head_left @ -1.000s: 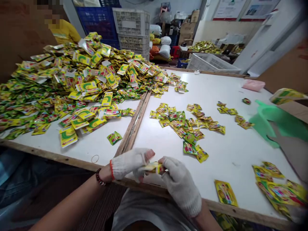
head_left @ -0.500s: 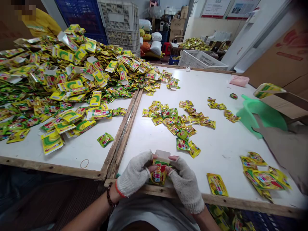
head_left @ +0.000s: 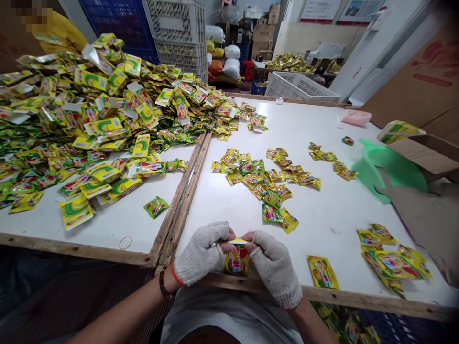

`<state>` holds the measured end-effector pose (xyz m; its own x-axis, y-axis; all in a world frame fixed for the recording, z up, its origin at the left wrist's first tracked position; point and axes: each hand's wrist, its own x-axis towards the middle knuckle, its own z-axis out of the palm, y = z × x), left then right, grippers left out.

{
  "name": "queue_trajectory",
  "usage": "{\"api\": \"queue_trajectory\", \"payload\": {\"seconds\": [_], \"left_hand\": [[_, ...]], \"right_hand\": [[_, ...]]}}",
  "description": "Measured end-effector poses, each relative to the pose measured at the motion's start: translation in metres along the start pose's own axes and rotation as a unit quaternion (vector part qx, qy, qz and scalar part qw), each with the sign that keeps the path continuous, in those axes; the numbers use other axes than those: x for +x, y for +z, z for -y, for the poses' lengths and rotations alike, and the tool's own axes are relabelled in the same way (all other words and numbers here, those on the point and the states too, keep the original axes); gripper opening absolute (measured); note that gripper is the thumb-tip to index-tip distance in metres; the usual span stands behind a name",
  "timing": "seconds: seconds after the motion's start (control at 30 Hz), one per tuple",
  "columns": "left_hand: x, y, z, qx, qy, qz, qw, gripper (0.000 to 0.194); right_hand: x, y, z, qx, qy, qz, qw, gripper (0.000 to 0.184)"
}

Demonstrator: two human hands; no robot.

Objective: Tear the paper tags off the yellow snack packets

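Note:
Between my hands, at the table's front edge, is a small yellow, green and red printed carton, its top flap bent over. My left hand, in a white fingerless glove, pinches the carton's upper left corner. On the upper right corner, the thumb and fingers of my right hand, gloved the same way, are closed. Beyond my hands lie several loose candy sachets, yellow and green. To the right of my right hand, a flat yellow packet lies near the edge.
A large heap of cartons and sachets covers the left table, past a wooden divider. At right stand a green basin, an open cardboard box and more packets. Crates and a person in yellow are behind.
The carton has been turned upright at the table edge, and its raised top flap has folded down under my fingers. The camera view has swung slightly right.

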<state>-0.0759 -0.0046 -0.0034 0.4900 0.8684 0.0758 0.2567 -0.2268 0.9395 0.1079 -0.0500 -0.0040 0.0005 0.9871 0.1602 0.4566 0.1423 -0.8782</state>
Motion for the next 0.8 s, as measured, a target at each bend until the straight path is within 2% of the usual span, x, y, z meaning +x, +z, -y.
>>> {"api": "queue_trajectory", "payload": {"seconds": [0.07,0.2,0.27,0.37,0.5,0.6,0.63,0.7,0.77,0.8], "left_hand": [[0.002,-0.003,-0.007,0.000,0.000,0.028,1.000,0.019],[0.009,-0.012,-0.019,-0.011,-0.060,0.070,0.996,0.021],[0.010,-0.015,-0.019,-0.006,-0.057,0.080,0.995,0.021],[0.005,-0.016,-0.014,0.024,0.011,0.099,0.995,0.022],[-0.007,-0.013,-0.006,0.143,0.133,0.116,0.974,0.019],[-0.010,-0.011,-0.007,0.185,0.162,0.120,0.962,0.017],[-0.009,-0.011,-0.009,0.179,0.160,0.122,0.963,0.017],[-0.004,-0.017,-0.011,0.164,0.148,0.113,0.969,0.017],[0.004,-0.033,-0.010,0.183,0.132,0.055,0.973,0.020],[0.008,-0.046,-0.008,0.215,0.117,0.004,0.969,0.020]], "right_hand": [[0.000,-0.003,0.003,-0.003,0.000,0.012,1.000,0.019],[0.005,-0.004,0.008,-0.013,0.025,0.016,0.999,0.016],[0.007,-0.006,0.009,-0.021,0.028,0.026,0.999,0.015],[0.007,-0.013,0.006,-0.020,0.008,0.056,0.998,0.017],[-0.001,-0.021,-0.001,-0.009,-0.122,0.103,0.987,0.024],[-0.008,-0.017,-0.009,-0.032,-0.172,0.100,0.979,0.034],[-0.009,-0.014,-0.012,-0.032,-0.161,0.085,0.983,0.034],[-0.010,-0.009,-0.018,-0.002,-0.079,0.035,0.996,0.028],[-0.011,-0.011,-0.022,0.089,0.059,-0.031,0.994,0.024],[-0.012,-0.015,-0.024,0.157,0.125,-0.060,0.978,0.023]]}}
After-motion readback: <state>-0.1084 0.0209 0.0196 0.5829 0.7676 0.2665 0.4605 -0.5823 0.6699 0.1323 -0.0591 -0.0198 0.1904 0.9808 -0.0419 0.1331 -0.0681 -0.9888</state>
